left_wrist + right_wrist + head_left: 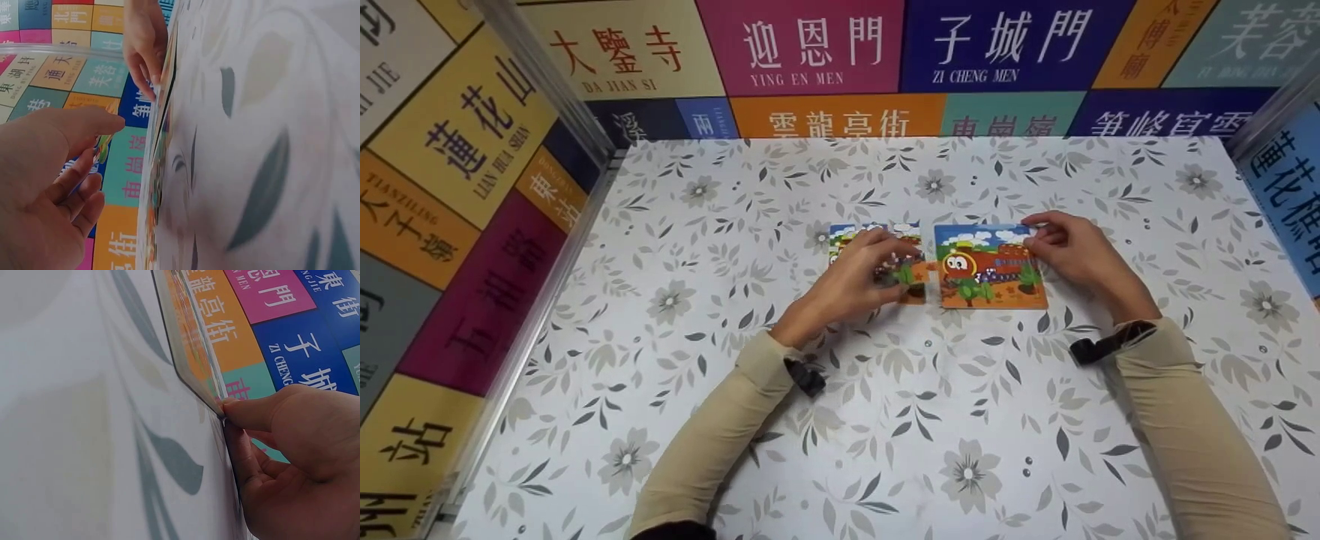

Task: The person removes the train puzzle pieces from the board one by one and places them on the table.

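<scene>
A square picture card [986, 289] with a cartoon train lies flat in the middle of the table. My right hand [1072, 244] pinches its upper right edge; in the right wrist view the thumb rests on the corner of the card [194, 365]. Left of it lies a second, similar train picture [915, 291] made of jigsaw pieces, largely covered by my left hand [855, 274]. Between the left thumb and fingers, the left wrist view shows a small colourful jigsaw piece [103, 145], held above the table and partly hidden by the fingers.
The table [960, 405] is covered in white cloth with grey flowers and leaves. Panels with coloured blocks and lettering [810, 45] stand along the back and both sides. Each wrist wears a black strap [806, 377].
</scene>
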The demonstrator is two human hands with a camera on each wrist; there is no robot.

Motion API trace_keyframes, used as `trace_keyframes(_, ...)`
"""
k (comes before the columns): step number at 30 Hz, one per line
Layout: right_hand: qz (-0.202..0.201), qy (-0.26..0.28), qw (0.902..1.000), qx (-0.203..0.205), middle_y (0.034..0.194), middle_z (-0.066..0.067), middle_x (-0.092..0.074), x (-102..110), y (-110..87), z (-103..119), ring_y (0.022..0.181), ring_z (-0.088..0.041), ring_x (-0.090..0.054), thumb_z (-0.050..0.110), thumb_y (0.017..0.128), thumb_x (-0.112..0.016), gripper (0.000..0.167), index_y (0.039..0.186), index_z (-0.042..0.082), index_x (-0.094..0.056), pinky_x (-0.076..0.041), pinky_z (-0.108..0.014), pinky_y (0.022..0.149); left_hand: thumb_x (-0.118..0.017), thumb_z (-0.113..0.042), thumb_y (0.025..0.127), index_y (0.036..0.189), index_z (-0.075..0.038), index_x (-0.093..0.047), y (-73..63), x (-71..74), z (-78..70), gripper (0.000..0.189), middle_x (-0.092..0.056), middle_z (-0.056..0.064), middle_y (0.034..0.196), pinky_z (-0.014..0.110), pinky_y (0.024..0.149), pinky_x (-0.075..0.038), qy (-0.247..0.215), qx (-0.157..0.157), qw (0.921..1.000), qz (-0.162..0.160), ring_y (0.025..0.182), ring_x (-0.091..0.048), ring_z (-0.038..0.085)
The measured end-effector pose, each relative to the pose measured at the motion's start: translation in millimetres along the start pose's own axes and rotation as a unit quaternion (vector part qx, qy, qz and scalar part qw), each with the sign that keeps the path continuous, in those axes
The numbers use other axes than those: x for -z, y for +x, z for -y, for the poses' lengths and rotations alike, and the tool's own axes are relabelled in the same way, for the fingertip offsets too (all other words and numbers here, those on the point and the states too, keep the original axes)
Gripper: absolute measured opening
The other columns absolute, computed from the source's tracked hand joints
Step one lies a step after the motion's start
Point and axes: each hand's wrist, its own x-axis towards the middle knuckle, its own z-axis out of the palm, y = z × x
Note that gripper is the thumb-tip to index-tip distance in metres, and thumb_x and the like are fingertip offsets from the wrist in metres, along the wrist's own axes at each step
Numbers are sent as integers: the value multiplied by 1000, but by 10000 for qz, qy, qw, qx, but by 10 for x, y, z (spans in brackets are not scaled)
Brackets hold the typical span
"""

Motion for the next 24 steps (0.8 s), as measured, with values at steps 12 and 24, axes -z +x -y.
trace_keyframes(12, -58, -34, 10000, 52, 133, -20, -65, 4, -15, -1, 124, -34, -64, 33, 109, -66, 49, 154, 15, -58, -47, -53, 111, -87, -22, 92, 140, -14, -72, -194, 100, 217, 52, -66, 8, 127, 41, 106, -51, -1, 165, 9988, 461, 120, -59, 24)
trace_keyframes(24, -73, -54, 10000, -7, 133, -20, -65, 0, -6, -4, 124, -33, -63, 33, 109, -66, 49, 154, 16, -58, -47, -52, 109, -85, -14, 89, 136, -10, -76, -248, 206, 308, 48, -69, 9, 121, 37, 93, -54, -132, 279, 9913, 1282, 108, -63, 25)
